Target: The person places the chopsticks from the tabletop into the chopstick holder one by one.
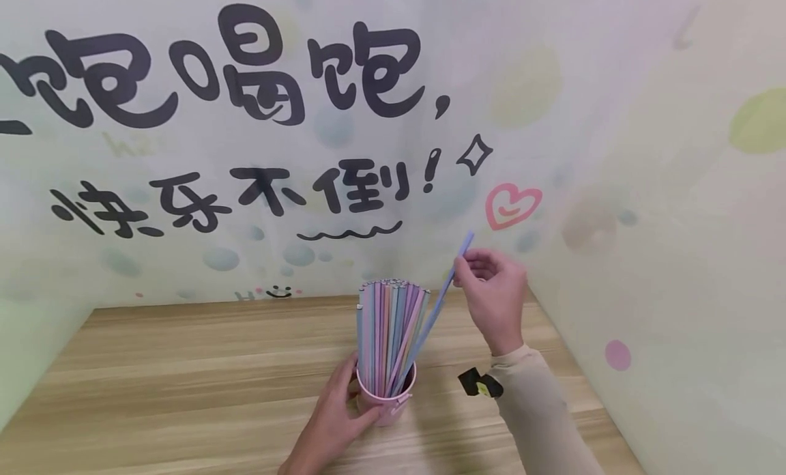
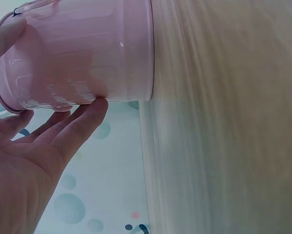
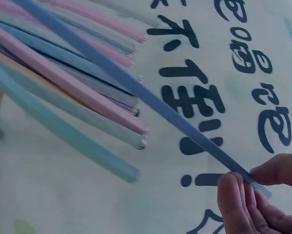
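A small pink metal bucket [image 1: 388,412] stands on the wooden table, packed with a bundle of slim pastel sticks [image 1: 382,338]. My left hand [image 1: 334,408] holds the bucket, thumb on the near side and fingers along the far side; the left wrist view shows the fingertips against its wall [image 2: 82,58]. Between thumb and fingers, my right hand [image 1: 499,294] pinches a blue stick [image 1: 437,308] near its top end. That stick slants up and right out of the bundle, its lower part still among the others. Close up, the right wrist view shows silvery ends on several sticks [image 3: 87,95].
A bare wood-grain tabletop [image 1: 202,379] spreads to the left of the bucket. Behind it rises a pale wall [image 1: 184,270] with large black characters and coloured dots. Another pale wall [image 1: 688,291] borders the table on the right.
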The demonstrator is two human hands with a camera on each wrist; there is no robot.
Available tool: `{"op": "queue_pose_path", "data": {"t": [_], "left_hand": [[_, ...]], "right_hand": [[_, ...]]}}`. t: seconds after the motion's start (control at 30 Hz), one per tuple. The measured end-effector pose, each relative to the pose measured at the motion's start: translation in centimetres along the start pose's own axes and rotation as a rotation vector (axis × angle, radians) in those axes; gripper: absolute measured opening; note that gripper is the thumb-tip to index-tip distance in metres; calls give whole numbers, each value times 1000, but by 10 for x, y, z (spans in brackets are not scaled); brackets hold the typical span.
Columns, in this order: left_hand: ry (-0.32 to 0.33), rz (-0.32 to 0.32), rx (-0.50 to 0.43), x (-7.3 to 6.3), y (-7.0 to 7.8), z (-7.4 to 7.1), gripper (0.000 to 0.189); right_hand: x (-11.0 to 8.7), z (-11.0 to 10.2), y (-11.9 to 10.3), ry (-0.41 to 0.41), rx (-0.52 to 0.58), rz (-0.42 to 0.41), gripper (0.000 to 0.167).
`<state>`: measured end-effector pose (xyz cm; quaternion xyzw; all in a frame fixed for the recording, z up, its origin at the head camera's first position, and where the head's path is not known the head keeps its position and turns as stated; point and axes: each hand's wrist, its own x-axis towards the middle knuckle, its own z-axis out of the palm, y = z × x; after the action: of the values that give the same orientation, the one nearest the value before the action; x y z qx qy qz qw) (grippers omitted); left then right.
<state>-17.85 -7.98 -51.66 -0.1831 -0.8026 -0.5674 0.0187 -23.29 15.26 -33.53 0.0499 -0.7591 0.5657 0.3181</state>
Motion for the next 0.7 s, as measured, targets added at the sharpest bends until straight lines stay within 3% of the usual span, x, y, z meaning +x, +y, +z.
{"op": "queue_pose_path", "data": {"t": [0.5,0.7], "left_hand": [[16,4,-8,-1,1,-1,96],[26,2,2,-1,0,-1,96]], "right_hand": [[-65,33,51,-119,-182,40,6],[-76,33,59,-140,-190,25,7]]}}
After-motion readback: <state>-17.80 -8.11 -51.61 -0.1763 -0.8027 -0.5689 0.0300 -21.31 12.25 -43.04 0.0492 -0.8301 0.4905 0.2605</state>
